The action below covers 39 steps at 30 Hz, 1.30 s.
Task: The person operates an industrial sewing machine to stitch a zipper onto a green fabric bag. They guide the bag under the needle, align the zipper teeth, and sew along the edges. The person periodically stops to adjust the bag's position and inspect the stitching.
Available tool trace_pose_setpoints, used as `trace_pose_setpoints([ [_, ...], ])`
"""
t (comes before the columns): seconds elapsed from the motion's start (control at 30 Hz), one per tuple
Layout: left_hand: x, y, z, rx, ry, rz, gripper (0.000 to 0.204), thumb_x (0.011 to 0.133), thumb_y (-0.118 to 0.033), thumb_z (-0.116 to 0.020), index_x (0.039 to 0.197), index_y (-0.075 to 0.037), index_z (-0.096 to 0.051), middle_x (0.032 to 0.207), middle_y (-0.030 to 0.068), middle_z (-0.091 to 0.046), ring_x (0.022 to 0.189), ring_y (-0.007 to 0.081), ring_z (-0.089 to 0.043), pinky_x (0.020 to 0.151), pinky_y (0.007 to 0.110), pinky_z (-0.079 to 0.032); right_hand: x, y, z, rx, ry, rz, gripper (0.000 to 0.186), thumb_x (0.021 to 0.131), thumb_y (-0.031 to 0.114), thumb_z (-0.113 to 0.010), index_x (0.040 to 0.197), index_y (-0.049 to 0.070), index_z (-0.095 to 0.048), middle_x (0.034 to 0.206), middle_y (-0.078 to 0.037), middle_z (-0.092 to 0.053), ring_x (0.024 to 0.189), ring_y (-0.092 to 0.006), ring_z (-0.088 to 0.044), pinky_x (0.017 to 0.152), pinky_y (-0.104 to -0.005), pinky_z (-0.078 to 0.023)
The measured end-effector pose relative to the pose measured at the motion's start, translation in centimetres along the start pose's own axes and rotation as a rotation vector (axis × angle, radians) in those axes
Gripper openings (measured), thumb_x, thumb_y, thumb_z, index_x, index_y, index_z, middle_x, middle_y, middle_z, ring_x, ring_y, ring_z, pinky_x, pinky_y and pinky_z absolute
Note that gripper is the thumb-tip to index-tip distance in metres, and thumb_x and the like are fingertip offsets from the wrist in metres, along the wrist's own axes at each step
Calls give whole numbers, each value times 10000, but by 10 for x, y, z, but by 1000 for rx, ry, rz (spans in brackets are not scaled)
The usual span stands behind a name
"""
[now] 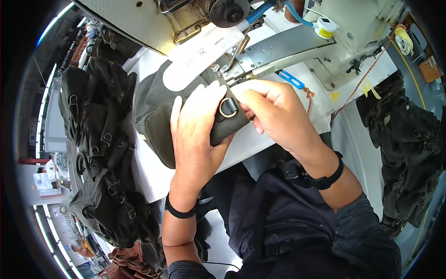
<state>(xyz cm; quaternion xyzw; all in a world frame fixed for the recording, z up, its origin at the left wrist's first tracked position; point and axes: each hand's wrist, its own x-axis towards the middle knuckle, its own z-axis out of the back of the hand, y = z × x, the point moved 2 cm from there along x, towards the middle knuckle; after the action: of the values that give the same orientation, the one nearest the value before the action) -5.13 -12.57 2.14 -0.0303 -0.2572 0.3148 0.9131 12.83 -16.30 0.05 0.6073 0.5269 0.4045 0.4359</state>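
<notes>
A dark olive fabric bag (155,128) lies on the white sewing table (153,183) beneath the machine's needle and presser foot (219,69). My left hand (197,130) grips it, fingers over the top and thumb at the lower edge, beside a black tab with a metal D-ring (228,107). My right hand (272,111) is closed on the bag's right edge, just right of the needle area, with its fingertips partly hidden.
Piles of olive bags (93,111) crowd the left and hang at the right (404,158). Brown pieces (127,260) lie lower left. The machine arm (125,16) spans overhead. Blue snips (290,79) and a small white container (325,28) are at the back right.
</notes>
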Motion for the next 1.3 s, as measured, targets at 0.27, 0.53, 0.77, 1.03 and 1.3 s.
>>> trace_pose_setpoints([
  [0.27, 3, 13, -11, -65, -65, -9, 868, 672, -166, -952, 1444, -78, -563, 1451, 144, -626, 1354, 355, -577, 1225, 568, -303, 12, -7, 5, -22, 2, 60, 213, 1024, 113, -550, 934, -32, -679, 777, 35, -606, 743, -23, -494, 641, -244, -434],
  [0.53, 15, 28, -17, -192, -224, 25, 610, 744, -243, -947, 1251, -36, -677, 1257, 134, -734, 1200, 326, -661, 1093, 445, -449, 21, -12, 9, -150, -74, 141, 216, 979, 96, -551, 804, -26, -587, 633, 29, -452, 625, -41, -378, 531, -278, -327],
  [0.77, 13, 4, -37, -55, -481, 32, 337, 792, -147, -904, 1071, -68, -731, 1162, 104, -763, 1078, 276, -691, 941, 377, -493, 4, -22, 9, -304, -123, 308, 195, 985, 144, -615, 967, -7, -739, 837, -75, -728, 738, -154, -635, 688, -302, -482],
  [1.03, 11, -3, -58, -492, -647, 312, 126, 891, 2, -817, 967, 4, -717, 1146, 163, -759, 971, 196, -737, 872, 322, -583, 17, -61, 25, -471, -31, 610, 209, 955, 203, -760, 1016, 4, -747, 954, -114, -745, 908, -288, -696, 1012, -411, -489],
  [1.3, 19, 4, -39, -816, -498, 490, 65, 959, 10, -755, 1005, 7, -708, 1214, 139, -724, 973, 102, -684, 810, 225, -553, 8, -31, 12, -225, -30, 447, 158, 952, 137, -711, 938, -19, -734, 812, -109, -710, 724, -205, -640, 712, -343, -506],
])
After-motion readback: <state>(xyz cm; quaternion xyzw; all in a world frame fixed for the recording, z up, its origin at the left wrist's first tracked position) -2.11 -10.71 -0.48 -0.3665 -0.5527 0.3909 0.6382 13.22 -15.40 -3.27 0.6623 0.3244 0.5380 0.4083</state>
